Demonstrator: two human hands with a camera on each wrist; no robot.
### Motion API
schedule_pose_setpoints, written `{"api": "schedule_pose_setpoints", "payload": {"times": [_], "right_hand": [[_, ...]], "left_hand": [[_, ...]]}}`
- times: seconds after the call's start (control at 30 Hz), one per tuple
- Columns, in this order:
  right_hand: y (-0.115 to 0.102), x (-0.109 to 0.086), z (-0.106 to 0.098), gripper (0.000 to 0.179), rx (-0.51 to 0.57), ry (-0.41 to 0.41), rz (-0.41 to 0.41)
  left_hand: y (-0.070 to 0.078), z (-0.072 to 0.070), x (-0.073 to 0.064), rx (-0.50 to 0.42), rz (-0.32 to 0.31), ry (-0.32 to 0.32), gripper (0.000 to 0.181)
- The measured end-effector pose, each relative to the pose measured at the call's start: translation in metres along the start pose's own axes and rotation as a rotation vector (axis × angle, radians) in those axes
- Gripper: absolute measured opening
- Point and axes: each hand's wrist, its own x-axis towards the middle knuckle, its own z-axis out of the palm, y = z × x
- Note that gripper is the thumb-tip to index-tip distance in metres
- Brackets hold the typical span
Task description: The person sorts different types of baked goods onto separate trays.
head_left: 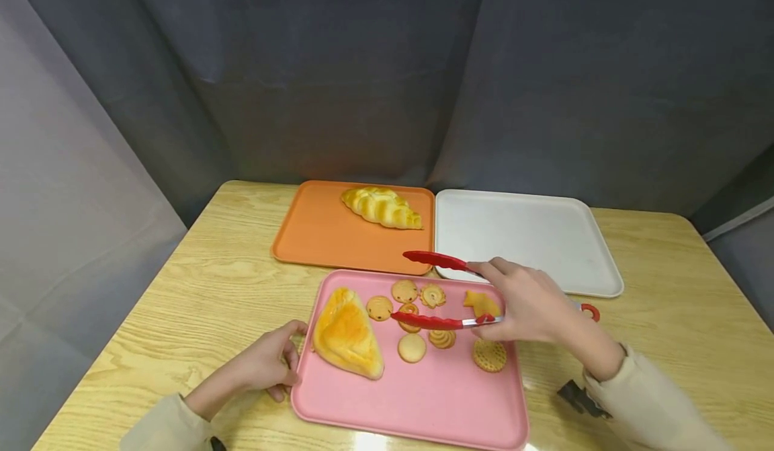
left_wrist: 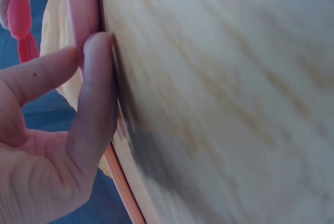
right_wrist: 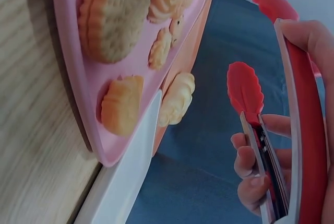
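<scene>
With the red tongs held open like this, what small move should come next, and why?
Probably swing the tongs left to the triangular bread: the right hand holds them spread wide, tips facing that side, the left hand pinches the rim of the pink tray, and a braided loaf already lies on the orange tray.

Right hand (head_left: 532, 301) holds red tongs (head_left: 432, 322) over the pink tray (head_left: 447, 397); left hand (head_left: 272, 360) grips its left side; braided bread (head_left: 383, 208) lies behind

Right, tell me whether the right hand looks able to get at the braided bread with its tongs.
Probably yes: the right hand holds the red-tipped tongs spread and empty, and nothing visible covers the braided bread on the orange tray.
</scene>
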Motion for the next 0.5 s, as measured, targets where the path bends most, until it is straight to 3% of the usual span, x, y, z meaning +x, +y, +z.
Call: {"api": "schedule_pose_setpoints", "payload": {"times": [0.5], "right_hand": [[-0.025, -0.011, 0.006, 0.083, -0.033, -0.032, -0.060]], "left_hand": [[0.000, -0.001, 0.000, -0.012, 0.005, -0.002, 0.067]]}}
